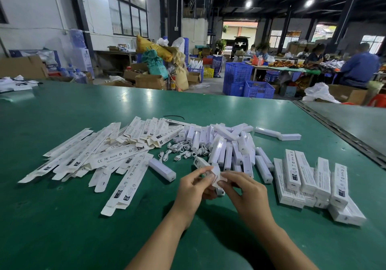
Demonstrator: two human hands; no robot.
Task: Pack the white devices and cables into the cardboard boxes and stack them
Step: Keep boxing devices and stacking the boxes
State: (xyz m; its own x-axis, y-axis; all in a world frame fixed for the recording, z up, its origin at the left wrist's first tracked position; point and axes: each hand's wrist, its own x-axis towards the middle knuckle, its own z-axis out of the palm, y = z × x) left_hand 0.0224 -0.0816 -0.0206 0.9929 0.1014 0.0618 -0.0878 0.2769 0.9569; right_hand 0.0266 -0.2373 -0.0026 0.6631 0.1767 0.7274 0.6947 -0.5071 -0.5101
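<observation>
Both hands, left (194, 188) and right (244, 192), pinch one box (215, 172) in their fingers; packed boxes (309, 182) at 3 o'clock, flat cartons (100, 154) at 9.

Two bare forearms are showing from the bottom edge of the view. No sleeve is covering either of them; both are uncovered from the frame edge up to the wrist. The left hand (193, 188) and the right hand (245, 192) are wearing no gloves. No ring, watch or bracelet is showing on the fingers or wrists. The fingernails are looking short and plain, without polish. The forearms are looking slim and smooth, with no marks on them.
</observation>
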